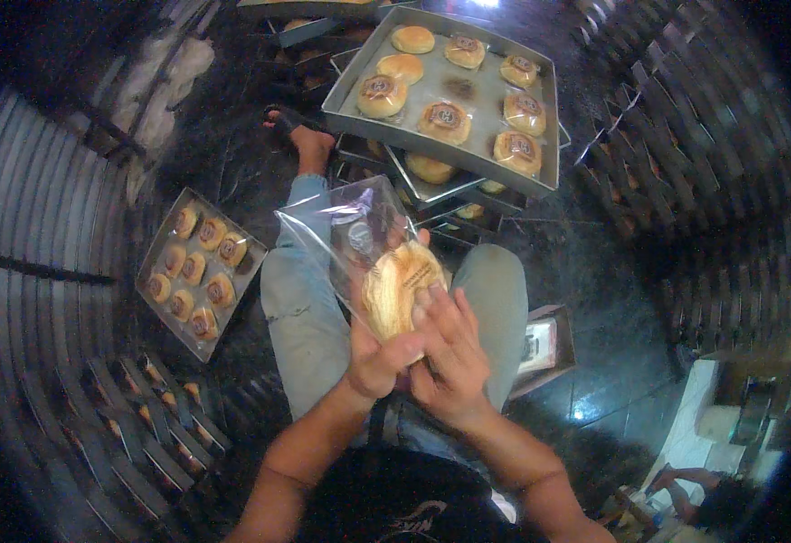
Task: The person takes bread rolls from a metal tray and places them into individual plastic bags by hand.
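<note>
A golden bun [402, 285] lies in a clear plastic bag [341, 237] above my lap, between both hands. My left hand [376, 360] supports it from beneath, thumb at the near edge and fingertips showing past its far side. The fingers of my right hand [453, 356] press on the bun's near right side, by the bag's near end. The far part of the bag sticks out loose to the upper left and carries a printed emblem. Printed writing also lies over the bun.
Ahead, a metal tray [439, 151] with bare and bagged buns tops a stack of trays. Another tray [198, 353] of bagged buns is on the dark floor at left. An open box [551, 366] sits beside my right knee. Tray racks [728, 156] line the sides; another person's arm [687, 478] shows lower right.
</note>
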`<action>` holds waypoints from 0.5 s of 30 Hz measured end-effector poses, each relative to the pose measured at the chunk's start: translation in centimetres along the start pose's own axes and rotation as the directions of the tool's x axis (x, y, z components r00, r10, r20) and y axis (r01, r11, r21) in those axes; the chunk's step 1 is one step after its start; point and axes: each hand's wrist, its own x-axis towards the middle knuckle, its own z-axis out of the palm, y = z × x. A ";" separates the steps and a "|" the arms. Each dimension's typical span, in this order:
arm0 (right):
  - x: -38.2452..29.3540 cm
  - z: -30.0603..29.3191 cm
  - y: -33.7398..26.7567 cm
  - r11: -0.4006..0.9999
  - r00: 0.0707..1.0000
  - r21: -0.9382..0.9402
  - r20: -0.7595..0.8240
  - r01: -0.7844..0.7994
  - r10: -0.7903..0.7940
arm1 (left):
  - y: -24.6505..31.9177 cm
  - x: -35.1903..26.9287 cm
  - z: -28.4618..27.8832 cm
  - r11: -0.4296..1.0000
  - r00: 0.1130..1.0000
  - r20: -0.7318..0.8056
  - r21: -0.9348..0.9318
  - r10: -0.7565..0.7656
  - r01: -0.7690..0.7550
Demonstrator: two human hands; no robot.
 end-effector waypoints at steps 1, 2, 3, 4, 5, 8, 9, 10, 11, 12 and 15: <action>0.2 0.2 -0.1 1.000 1.000 0.000 -0.024 -0.005 0.005 | 0.1 -0.1 -0.1 0.993 0.998 0.069 0.115 0.012 -0.020; 0.3 0.5 -0.1 1.000 0.999 0.000 -0.048 -0.009 0.009 | 0.1 -0.2 -0.1 0.997 0.999 0.036 0.074 0.032 -0.034; 0.0 0.5 -0.2 1.000 1.000 0.006 -0.020 -0.004 0.004 | 0.2 0.1 0.2 0.997 0.998 0.000 0.042 0.068 -0.068; -0.6 0.6 -0.3 1.000 1.000 0.012 0.008 0.002 -0.002 | 0.3 0.6 0.5 0.995 0.994 -0.037 0.011 0.103 -0.102; -0.9 0.6 -0.3 1.000 0.999 0.018 0.036 0.007 -0.007 | 0.2 0.9 0.5 0.990 0.988 -0.076 -0.018 0.136 -0.137; 0.5 0.8 -0.7 0.995 0.997 0.071 -0.037 -0.066 0.068 | -0.8 -0.1 -1.5 0.998 0.998 0.052 0.049 -0.030 0.028; 0.2 0.8 -0.5 0.999 0.999 0.033 -0.016 -0.042 0.042 | -0.2 0.1 -1.0 0.987 0.998 0.023 -0.150 -0.063 0.065; -0.4 0.9 -0.2 1.000 1.000 -0.004 0.006 -0.017 0.017 | 0.3 0.2 -0.6 0.934 0.995 -0.008 -0.345 -0.096 0.087; -0.7 0.9 0.1 0.999 1.000 -0.041 0.030 0.009 -0.008 | 0.3 0.2 -0.7 0.933 0.997 -0.023 -0.356 -0.067 0.054; -0.6 1.1 -0.1 0.999 0.999 -0.041 0.026 -0.021 0.022 | 0.6 0.2 -0.9 0.933 0.998 -0.043 -0.359 -0.035 0.017; -0.1 1.8 0.0 0.995 0.997 -0.066 0.015 -0.072 0.073 | 0.5 0.3 -1.4 0.999 0.999 -0.044 -0.045 0.006 -0.008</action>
